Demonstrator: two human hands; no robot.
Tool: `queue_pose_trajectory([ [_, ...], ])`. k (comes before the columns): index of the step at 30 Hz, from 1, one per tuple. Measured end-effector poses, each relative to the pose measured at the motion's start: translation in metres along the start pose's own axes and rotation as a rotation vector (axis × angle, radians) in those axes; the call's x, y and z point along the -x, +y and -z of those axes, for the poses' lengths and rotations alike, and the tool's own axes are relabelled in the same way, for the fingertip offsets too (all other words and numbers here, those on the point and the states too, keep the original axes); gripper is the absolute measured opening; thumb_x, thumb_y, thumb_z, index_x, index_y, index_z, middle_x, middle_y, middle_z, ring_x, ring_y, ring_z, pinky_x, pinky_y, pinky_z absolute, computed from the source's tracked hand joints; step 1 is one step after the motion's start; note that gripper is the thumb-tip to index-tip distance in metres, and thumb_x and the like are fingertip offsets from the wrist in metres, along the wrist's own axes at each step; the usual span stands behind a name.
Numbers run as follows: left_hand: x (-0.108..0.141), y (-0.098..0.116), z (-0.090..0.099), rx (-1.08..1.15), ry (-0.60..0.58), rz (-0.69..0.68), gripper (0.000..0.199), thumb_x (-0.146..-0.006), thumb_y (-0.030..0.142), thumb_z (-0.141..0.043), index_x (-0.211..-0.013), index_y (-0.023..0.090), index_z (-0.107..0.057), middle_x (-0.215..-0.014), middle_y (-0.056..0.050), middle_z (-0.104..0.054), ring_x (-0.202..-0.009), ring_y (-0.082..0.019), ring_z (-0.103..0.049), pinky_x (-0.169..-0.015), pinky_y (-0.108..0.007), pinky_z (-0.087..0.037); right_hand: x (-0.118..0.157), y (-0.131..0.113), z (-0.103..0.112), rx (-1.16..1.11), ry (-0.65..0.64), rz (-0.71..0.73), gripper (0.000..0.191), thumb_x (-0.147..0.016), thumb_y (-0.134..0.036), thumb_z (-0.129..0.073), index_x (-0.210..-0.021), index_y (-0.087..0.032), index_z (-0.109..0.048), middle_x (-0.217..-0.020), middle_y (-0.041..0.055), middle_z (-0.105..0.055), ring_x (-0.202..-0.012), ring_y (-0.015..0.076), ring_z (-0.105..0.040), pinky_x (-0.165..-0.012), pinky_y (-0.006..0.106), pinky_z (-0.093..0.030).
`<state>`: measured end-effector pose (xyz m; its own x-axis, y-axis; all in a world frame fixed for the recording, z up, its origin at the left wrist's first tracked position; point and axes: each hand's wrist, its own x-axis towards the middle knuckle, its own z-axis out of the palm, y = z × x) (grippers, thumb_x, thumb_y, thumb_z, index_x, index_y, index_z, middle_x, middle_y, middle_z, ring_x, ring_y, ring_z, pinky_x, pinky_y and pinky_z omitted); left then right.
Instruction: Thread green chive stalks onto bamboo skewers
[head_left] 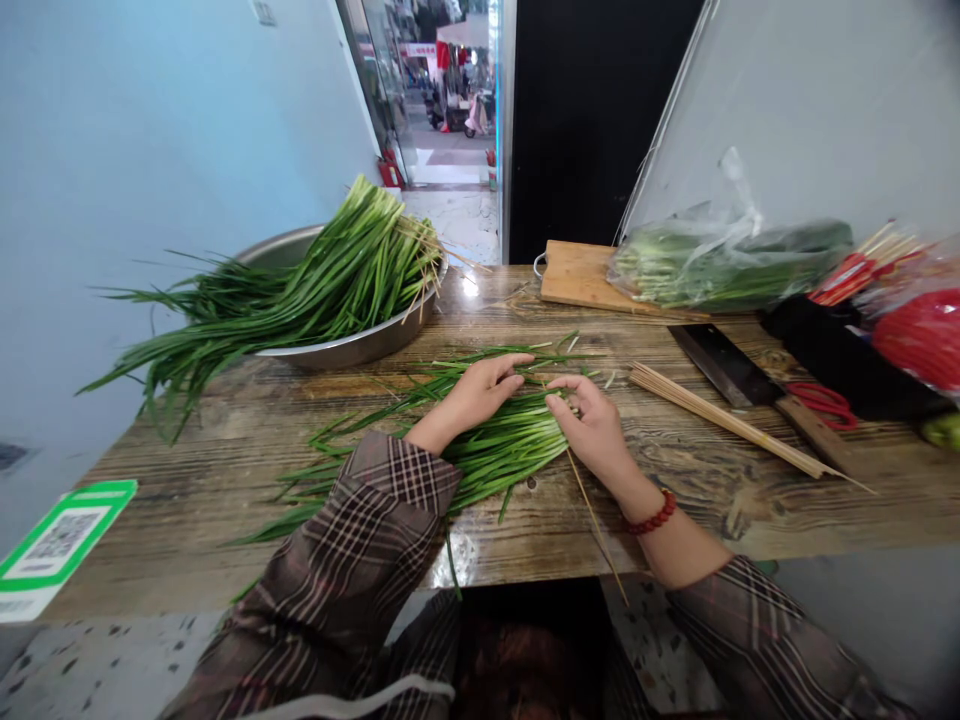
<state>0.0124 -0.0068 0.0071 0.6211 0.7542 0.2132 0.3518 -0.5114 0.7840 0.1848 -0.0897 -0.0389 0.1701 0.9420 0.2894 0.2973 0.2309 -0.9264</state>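
A loose bunch of garlic chives (502,450) lies on the wooden table, pale ends to the right, green leaves to the left. My left hand (484,395) rests over the upper side of the bunch, its index finger stretched out and the thumb a little apart. At the pale ends, my right hand (596,430) has its thumb and fingertips closed on some chives; part of the grip is hidden. A thin bamboo skewer (594,520) sticks out from under the pale ends and slants down past the table's front edge.
A metal basin (360,345) heaped with skewered chives stands back left. To the right lie a skewer bundle (727,420), a cleaver (712,360) and red scissors (825,405). Behind are a cutting board (577,270) and a bagged bunch of greens (727,260). A QR-code card (64,540) lies front left.
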Motion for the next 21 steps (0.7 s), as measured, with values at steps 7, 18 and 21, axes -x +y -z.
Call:
queue_pose_trajectory([
  [7, 0.0009, 0.0023, -0.0028, 0.168, -0.039, 0.021, 0.025, -0.088, 0.033, -0.048, -0.094, 0.013, -0.061, -0.064, 0.003, -0.050, -0.060, -0.010, -0.046, -0.060, -0.022, -0.036, -0.0002, -0.0007, 0.0004, 0.007, -0.003, -0.002, 0.021, -0.085, -0.037, -0.057, -0.098, -0.021, -0.060, -0.076, 0.0000, -0.063, -0.062, 0.0133, -0.056, -0.059, 0.026, -0.045],
  [18, 0.0008, 0.0044, -0.0046, 0.165, -0.078, 0.029, 0.029, -0.087, 0.035, -0.049, -0.089, 0.013, -0.068, -0.066, 0.000, -0.055, -0.065, -0.012, -0.046, -0.062, -0.023, -0.038, -0.0010, 0.0003, -0.0005, -0.006, -0.002, 0.009, 0.022, -0.084, -0.038, -0.057, -0.099, -0.022, -0.060, -0.085, 0.0019, -0.066, -0.069, 0.0147, -0.060, -0.065, 0.027, -0.048],
  [21, 0.0000, 0.0012, -0.0053, 0.162, -0.073, 0.029, 0.030, -0.087, 0.036, -0.049, -0.089, 0.013, -0.068, -0.067, 0.000, -0.056, -0.065, -0.012, -0.047, -0.062, -0.022, -0.037, -0.0008, 0.0005, -0.0005, -0.007, -0.004, 0.003, 0.022, -0.084, -0.038, -0.057, -0.099, -0.022, -0.060, -0.082, 0.0011, -0.065, -0.067, 0.0143, -0.059, -0.063, 0.027, -0.048],
])
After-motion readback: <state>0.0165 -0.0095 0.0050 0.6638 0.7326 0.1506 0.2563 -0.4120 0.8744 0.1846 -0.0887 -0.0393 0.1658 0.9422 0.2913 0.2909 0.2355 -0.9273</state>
